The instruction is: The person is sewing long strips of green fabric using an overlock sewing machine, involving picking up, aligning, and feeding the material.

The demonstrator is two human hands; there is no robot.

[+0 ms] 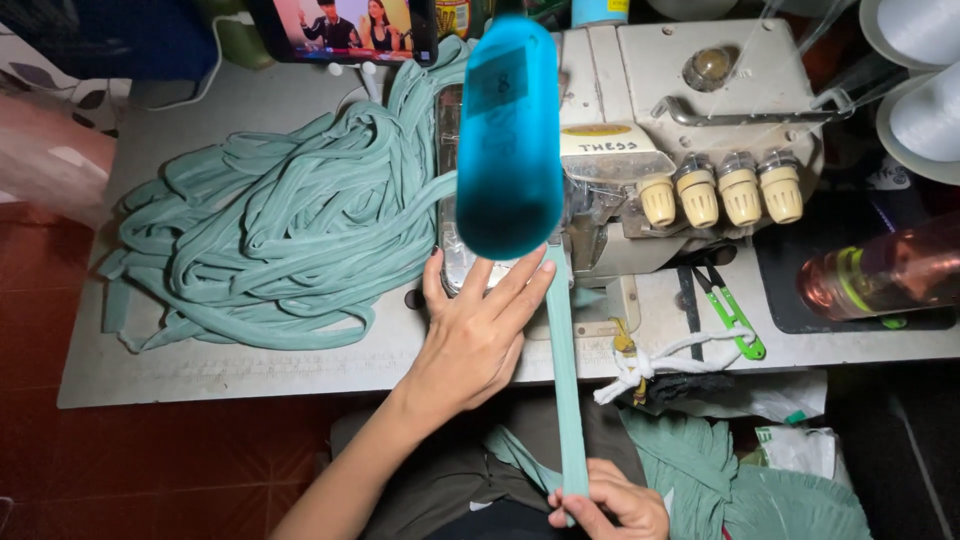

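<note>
Nearest the camera, at the bottom edge: right hand (612, 505) closed, fingers pinched round the lower end of a narrow pale-green fabric strip (564, 390), just above the lap. Beside it to the right, a bunch of the same green cloth (740, 480) draped over the knees. From that pinch, strip running straight up and taut toward the machine. Higher up, left hand (478, 335) open, fingers spread and pressed flat against the strip's upper end, at the front edge of the grey surface (200, 370), right by the foot of the sewing machine. Near the surface's front edge, right of the strip: a knotted white cord (650, 365) and small green-handled snips (732, 315). Further right, a blurred pinkish bottle (880, 275) lying on a dark mat. To the left on the surface, a large loose heap of finished green strips (290, 240), trailing up and over toward the machine. Behind the left hand, a cream overlock sewing machine (690, 130) with four tension knobs (720, 195) in a row. Blurred blue bottle-shaped object (508, 140) hanging in front of the machine, close to the lens. Farthest back: a phone screen (345, 28) at the top edge, and white thread cones (925, 90) in the upper right corner.
</note>
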